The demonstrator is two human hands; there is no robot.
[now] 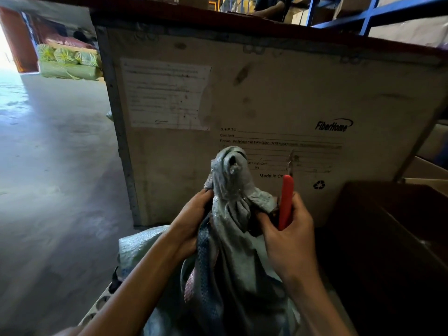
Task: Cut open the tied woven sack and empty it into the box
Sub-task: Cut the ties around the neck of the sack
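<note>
Sack sitting at 6 o'clock, its bunched neck rising toward centre. Left hand gripping the neck from 9 o'clock. Right hand curling round a red-handled cutter at the neck's 3 o'clock. Weave looking soft, slack and probably slick, the body full and likely heavy. Judging the best hold to be just under the tie. Dark box lying at 4 o'clock.

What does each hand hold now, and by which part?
The left hand grips the woven sack at its gathered neck, below the tied top. The right hand holds a cutter by its red handle, tip up.
</note>
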